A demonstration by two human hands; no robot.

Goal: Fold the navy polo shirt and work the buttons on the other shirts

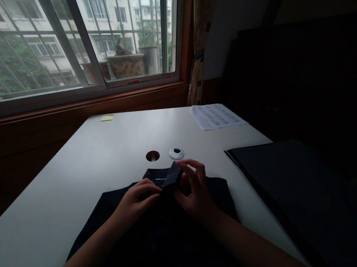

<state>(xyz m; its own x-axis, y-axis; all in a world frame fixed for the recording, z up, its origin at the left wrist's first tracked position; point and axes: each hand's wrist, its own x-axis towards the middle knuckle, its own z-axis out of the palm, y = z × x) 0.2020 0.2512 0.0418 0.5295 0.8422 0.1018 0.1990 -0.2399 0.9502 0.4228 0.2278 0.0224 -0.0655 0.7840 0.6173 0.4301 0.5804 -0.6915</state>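
A dark navy shirt [111, 202] lies spread on the white table, its collar [172, 176] at the far end. At the collar's front, my left hand [136, 199] is closed, with thumb and fingertips pinching the fabric. My right hand [196, 191] grips the right side of the collar, fingers bent at its upper edge and thumb lower down. A small pale label shows inside the neck. The lower part of the shirt is too dark to make out details.
On the white table [56, 198] are an open cable hole [152, 156], a round cable cover [176, 153], a yellow sticky note [107, 117] and printed sheets [218, 116]. A dark flat panel [290, 179] adjoins the right edge. A barred window [128, 33] stands behind.
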